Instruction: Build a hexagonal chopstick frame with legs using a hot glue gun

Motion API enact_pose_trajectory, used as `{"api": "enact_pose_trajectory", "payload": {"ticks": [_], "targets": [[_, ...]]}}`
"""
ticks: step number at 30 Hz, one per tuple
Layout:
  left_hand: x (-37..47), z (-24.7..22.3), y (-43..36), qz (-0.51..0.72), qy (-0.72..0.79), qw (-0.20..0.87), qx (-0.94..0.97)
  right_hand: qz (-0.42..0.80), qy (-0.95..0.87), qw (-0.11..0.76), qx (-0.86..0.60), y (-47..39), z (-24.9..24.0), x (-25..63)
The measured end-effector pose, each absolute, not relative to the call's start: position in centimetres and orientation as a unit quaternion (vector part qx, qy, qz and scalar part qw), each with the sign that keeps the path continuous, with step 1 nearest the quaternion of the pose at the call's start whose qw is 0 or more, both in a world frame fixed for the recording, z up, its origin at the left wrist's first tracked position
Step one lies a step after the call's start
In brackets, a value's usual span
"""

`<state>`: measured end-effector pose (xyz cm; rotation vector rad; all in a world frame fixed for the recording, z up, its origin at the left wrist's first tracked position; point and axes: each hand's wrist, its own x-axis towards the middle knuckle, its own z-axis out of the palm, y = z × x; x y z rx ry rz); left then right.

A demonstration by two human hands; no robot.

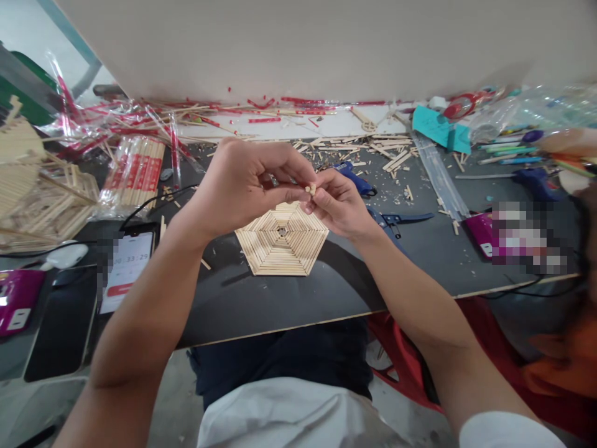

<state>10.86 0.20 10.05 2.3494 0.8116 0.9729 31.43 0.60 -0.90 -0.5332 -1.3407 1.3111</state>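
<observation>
My left hand and my right hand meet above the table, fingertips pinched together around a small cluster of pale wooden stick pieces. Both hands are closed, and how many pieces they hold is partly hidden by the fingers. Just below and behind them lies a flat polygonal panel built from wooden sticks in rings around a small hole. My hands cover part of its upper side. Close to my right wrist are blue-handled cutters and a blue glue gun.
Packs of wrapped chopsticks lie to the left, beside a stick-built structure. A phone displays a timer. Loose sticks and red wrapper scraps litter the back. Another glue gun sits at right, near a purple box.
</observation>
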Motion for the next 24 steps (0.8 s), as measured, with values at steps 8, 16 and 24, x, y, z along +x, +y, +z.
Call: {"api": "enact_pose_trajectory", "payload": {"ticks": [8,16,24], "targets": [[10.4,9.9,0.8,0.366,0.306,0.272,0.836,0.566,-0.573,0.551,-0.219,0.1,-0.1,31.4],[10.4,9.7,1.1,0.384,0.320,0.240,0.832,0.551,-0.546,0.560,-0.290,-0.2,0.8,31.9],[10.6,9.2,1.4,0.371,0.354,0.174,0.841,0.476,-0.549,0.597,-0.342,0.1,0.9,33.2]]}}
